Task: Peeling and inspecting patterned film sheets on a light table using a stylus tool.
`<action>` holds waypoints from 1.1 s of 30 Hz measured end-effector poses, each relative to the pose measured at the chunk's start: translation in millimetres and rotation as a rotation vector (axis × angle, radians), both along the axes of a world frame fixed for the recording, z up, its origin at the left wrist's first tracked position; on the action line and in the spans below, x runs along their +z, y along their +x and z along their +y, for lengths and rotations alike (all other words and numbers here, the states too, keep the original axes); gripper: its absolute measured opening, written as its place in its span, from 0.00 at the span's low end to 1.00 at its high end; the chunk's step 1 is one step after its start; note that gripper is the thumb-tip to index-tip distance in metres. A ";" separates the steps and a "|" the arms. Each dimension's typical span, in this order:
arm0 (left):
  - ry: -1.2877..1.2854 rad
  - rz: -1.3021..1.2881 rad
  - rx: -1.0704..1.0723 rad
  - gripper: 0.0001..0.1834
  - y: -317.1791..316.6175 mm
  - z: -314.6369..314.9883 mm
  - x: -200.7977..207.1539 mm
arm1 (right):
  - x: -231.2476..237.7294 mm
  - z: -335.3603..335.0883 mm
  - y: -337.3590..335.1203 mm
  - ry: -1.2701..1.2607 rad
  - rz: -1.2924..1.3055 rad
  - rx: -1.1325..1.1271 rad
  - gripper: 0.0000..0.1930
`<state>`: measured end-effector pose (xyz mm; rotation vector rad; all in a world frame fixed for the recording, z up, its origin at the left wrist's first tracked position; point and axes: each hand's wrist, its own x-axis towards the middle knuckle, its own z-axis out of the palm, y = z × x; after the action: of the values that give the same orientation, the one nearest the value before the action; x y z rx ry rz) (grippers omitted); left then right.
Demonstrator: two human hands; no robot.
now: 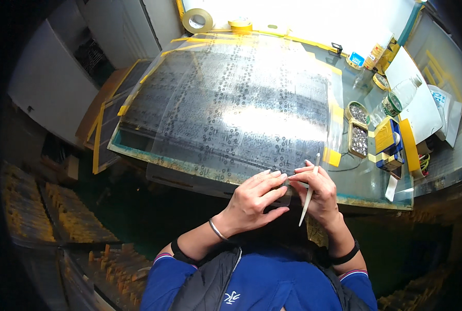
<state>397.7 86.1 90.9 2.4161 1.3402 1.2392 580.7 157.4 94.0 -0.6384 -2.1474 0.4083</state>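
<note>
A large transparent film [226, 129] covered in rows of small black marks lies over the glass-topped table. Its near edge hangs past the table's front. My left hand [257, 198] rests at that edge with its fingers stretched out and its thumb apart. Just to its right, my right hand [319, 191] is closed around a slim white pen-like stick [306, 205], held upright and slightly tilted. The right index finger and thumb come close to my left fingertips at the film's edge. What lies between those fingertips is too small to tell.
Yellow tape pieces [332, 157] line the film's right side. At the right stand two tins of small bits [358, 140], a clear plastic bottle [404, 92] and a blue-and-yellow box [388, 139]. A large tape roll [198, 20] leans at the back. Stacked panels [21, 207] stand at far left.
</note>
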 end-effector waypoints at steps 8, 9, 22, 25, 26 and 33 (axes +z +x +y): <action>0.012 0.046 -0.016 0.19 -0.8 2.3 -1.8 | -0.1 -0.8 -6.0 -0.028 -0.030 -0.018 0.11; 0.019 0.048 -0.023 0.19 -0.6 2.8 -1.6 | 1.0 -2.2 -6.4 -0.049 -0.010 -0.001 0.12; -0.198 -0.370 -0.132 0.08 -41.5 -32.8 32.8 | -11.4 9.8 13.7 -0.079 0.419 -0.180 0.07; -0.956 -0.147 -0.379 0.08 -52.0 -48.7 31.2 | -15.8 13.1 11.7 -0.159 0.473 -0.198 0.07; -1.139 -0.009 -0.417 0.12 -49.4 -50.0 22.8 | -14.9 12.0 9.2 -0.162 0.475 -0.199 0.07; -1.253 -1.084 -0.179 0.26 -35.2 -56.4 -18.6 | -16.0 8.9 12.0 -0.268 0.553 -0.239 0.06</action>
<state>362.5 29.7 72.3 0.7550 0.9569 0.8993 592.7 166.3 78.0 -0.8113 -1.4873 0.6605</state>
